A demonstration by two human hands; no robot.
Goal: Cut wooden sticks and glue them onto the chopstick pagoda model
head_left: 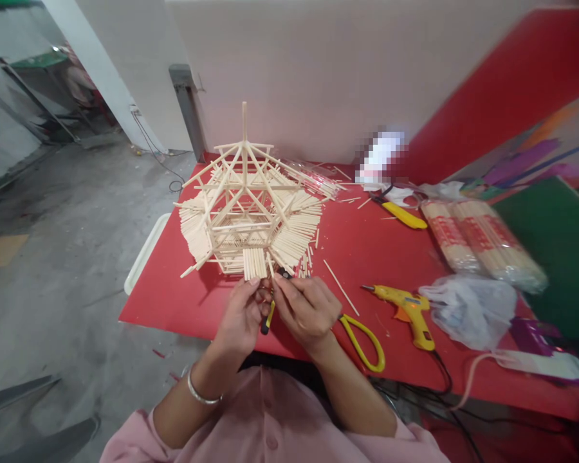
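A pagoda-like model made of thin wooden sticks stands on the red tabletop. My left hand is closed, pinching the lower end of a small panel of sticks laid side by side at the model's front. Between the fingertips of my right hand, also closed, is a short wooden stick beside that panel. Partly hidden beneath my hands lies a tool with yellow handles; its kind cannot be made out.
Right of my hands lie a yellow glue gun with a cord and a crumpled plastic bag. Farther back are wrapped stick bundles and a yellow-handled cutting tool. A loose stick and scattered pieces lie around the model.
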